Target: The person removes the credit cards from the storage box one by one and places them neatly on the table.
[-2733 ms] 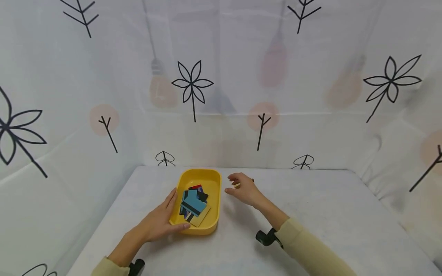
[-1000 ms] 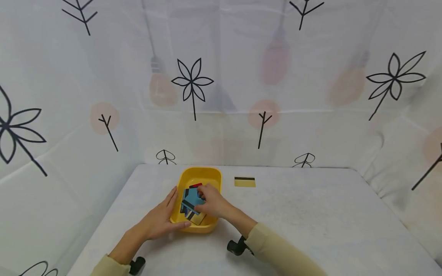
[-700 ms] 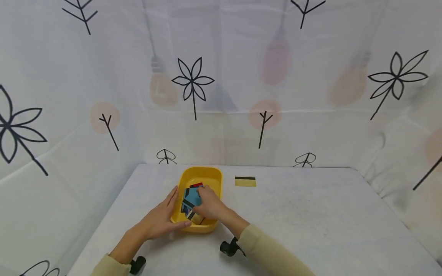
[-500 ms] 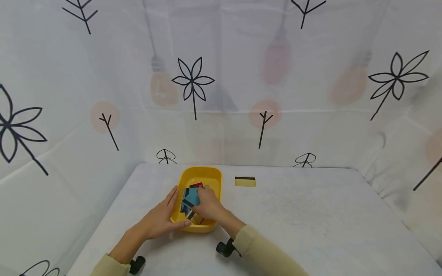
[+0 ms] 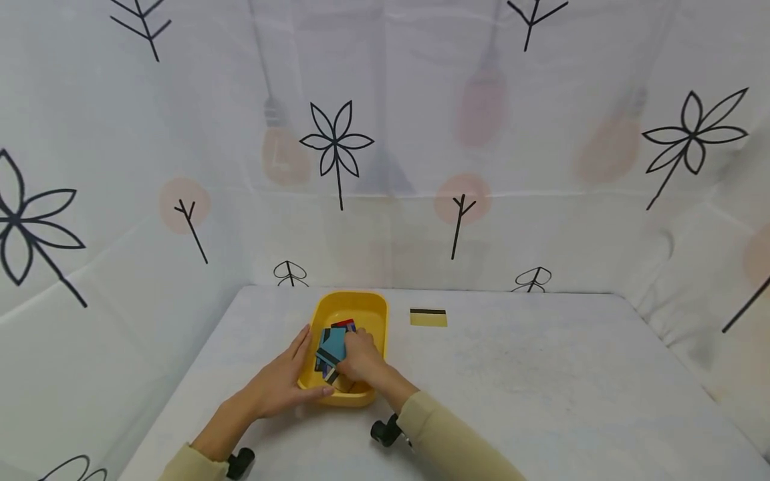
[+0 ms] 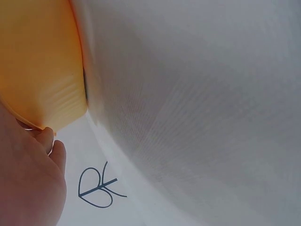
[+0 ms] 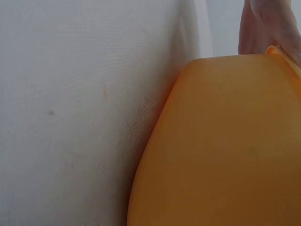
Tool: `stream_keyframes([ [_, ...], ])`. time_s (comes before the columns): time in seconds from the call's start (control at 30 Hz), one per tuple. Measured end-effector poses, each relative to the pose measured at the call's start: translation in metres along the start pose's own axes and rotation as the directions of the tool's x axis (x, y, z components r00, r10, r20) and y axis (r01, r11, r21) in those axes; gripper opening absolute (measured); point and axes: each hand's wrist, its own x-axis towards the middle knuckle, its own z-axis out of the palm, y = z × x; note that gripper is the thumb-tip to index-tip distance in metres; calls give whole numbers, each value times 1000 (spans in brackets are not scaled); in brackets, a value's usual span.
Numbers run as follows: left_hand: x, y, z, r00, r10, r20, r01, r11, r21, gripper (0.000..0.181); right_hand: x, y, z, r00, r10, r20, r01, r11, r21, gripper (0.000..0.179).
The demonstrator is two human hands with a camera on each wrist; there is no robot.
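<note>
A yellow plastic tub (image 5: 376,307) stands on the table, holding a loose pile of cards with dark magnetic stripes. A blue card (image 5: 333,339) lies on top, with a red card (image 5: 344,323) partly showing behind it. My left hand (image 5: 273,386) steadies the tub, its extended fingers along the left side and its thumb across the near rim. My right hand (image 5: 362,357) reaches inside over the pile, its fingers bent down at the blue card's right edge. Those fingertips are hidden, so whether they pinch a card cannot be told. In the right wrist view the tub's wall blocks the cards.
A yellow card (image 5: 428,318) with a black stripe lies flat on the white table (image 5: 541,387), right of the tub. A patterned cloth (image 5: 385,234) hangs behind the table and along both sides.
My right hand has come from beside the tub, where the yellow card lies, into the tub and settled lower over the pile. The left hand stays at the tub.
</note>
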Motion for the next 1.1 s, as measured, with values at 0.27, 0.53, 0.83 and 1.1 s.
stream_keyframes([
  [0.27,-1,2,-3,1000,-15,1,15,1000,-3,116,2,-4,2,999,24,-28,-25,999,-47,42],
  [0.53,-1,3,-3,1000,-14,-3,14,1000,-3,118,0,-4,2,998,7,-67,-14,995,-102,58],
  [0.83,-1,3,0,1000,-8,-9,8,1000,-9,119,0,-1,2,997,23,-80,-17,997,70,38],
  [1.1,-3,3,0,1000,5,-12,-5,1000,-11,117,2,6,4,993,-21,-116,47,974,222,26],
])
